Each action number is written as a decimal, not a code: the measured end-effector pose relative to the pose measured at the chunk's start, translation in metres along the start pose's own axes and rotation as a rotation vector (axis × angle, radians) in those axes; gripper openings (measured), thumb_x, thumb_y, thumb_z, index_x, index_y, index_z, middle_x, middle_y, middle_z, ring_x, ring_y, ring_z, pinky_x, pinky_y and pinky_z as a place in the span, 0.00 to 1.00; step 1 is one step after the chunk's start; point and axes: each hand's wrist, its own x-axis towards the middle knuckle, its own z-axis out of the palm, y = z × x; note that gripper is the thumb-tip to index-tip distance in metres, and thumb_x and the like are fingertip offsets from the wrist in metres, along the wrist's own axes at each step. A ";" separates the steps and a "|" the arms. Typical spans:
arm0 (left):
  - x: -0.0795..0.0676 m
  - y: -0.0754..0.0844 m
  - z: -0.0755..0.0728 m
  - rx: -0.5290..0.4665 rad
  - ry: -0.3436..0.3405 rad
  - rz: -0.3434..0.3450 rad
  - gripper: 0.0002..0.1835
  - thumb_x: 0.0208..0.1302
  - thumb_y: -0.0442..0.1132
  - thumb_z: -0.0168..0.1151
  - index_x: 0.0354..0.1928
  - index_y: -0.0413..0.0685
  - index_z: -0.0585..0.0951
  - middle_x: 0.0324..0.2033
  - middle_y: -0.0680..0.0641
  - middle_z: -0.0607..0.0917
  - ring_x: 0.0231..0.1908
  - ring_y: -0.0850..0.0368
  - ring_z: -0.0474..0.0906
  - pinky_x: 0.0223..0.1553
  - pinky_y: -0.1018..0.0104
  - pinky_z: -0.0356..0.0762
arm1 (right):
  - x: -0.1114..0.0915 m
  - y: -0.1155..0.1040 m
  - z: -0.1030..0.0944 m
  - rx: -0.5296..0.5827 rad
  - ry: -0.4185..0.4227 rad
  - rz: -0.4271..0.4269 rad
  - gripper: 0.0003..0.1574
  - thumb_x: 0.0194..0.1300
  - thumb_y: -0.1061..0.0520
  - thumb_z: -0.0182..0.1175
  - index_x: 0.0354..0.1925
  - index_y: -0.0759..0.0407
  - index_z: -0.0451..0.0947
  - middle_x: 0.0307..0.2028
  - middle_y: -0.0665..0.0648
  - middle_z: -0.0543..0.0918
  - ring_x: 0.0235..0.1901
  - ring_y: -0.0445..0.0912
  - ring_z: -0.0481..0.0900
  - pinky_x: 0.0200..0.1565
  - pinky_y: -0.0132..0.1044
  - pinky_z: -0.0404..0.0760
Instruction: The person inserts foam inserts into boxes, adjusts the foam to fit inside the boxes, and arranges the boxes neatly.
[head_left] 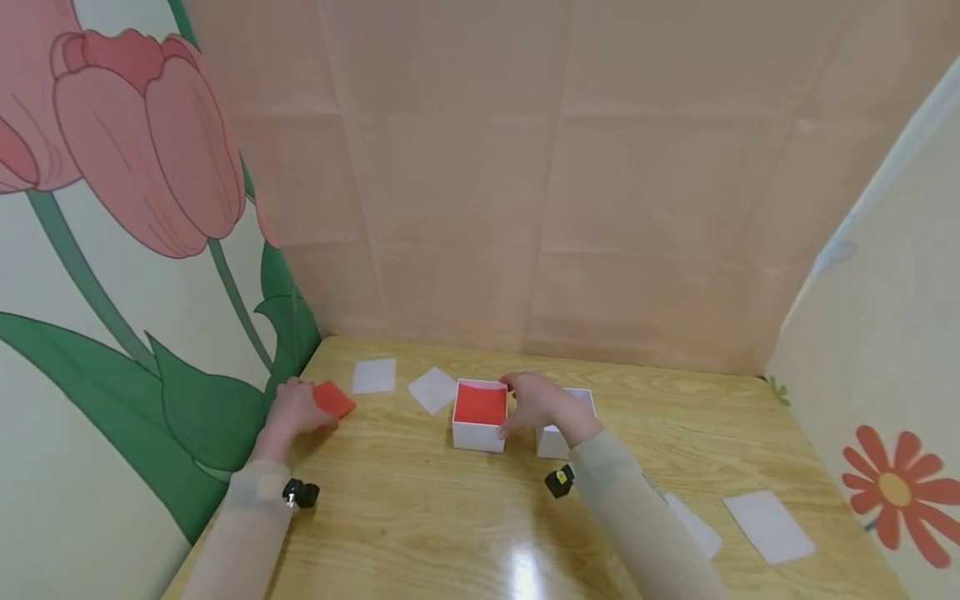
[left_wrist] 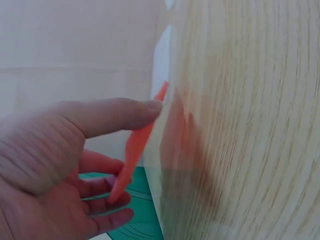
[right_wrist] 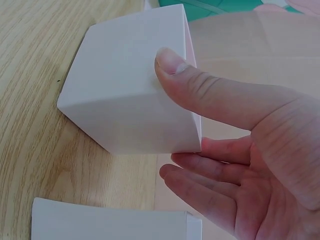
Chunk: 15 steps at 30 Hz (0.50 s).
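At the table's left edge my left hand [head_left: 297, 408] pinches a thin red sheet [head_left: 332, 400] between thumb and fingers. In the left wrist view that red sheet [left_wrist: 134, 150] stands nearly edge-on, close to the tabletop. My right hand [head_left: 542, 403] grips an open white box [head_left: 478, 437] at its right side. The thumb lies on one wall and the fingers reach round behind, as the right wrist view of the white box [right_wrist: 127, 80] shows. Inside the box lies a red sheet [head_left: 481, 404]. A second white box [head_left: 552, 444] stands under my right wrist, partly hidden.
White sheets lie on the wooden table [head_left: 420, 508]: one at the back left [head_left: 374, 376], one beside the box [head_left: 432, 390], and two at the front right [head_left: 769, 526], one partly behind my right sleeve. Fabric walls border the back and both sides.
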 end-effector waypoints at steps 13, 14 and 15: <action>0.003 0.016 0.003 -0.268 0.089 0.139 0.48 0.60 0.51 0.81 0.73 0.25 0.71 0.68 0.24 0.69 0.64 0.26 0.65 0.62 0.32 0.72 | -0.002 -0.001 -0.001 0.010 -0.001 -0.006 0.60 0.49 0.46 0.88 0.74 0.61 0.73 0.64 0.58 0.82 0.62 0.56 0.80 0.65 0.57 0.79; 0.003 0.020 0.004 -0.281 0.086 0.144 0.49 0.60 0.51 0.81 0.73 0.26 0.71 0.69 0.25 0.69 0.65 0.26 0.65 0.63 0.32 0.72 | -0.002 -0.001 -0.001 0.009 -0.002 -0.005 0.60 0.49 0.46 0.88 0.74 0.61 0.73 0.64 0.58 0.82 0.62 0.56 0.80 0.65 0.57 0.79; 0.003 0.023 0.006 -0.296 0.081 0.148 0.49 0.61 0.51 0.81 0.74 0.27 0.70 0.69 0.26 0.69 0.65 0.27 0.65 0.63 0.32 0.72 | -0.002 -0.001 -0.001 0.009 -0.003 -0.004 0.60 0.49 0.46 0.88 0.74 0.61 0.73 0.64 0.58 0.82 0.61 0.56 0.80 0.65 0.57 0.79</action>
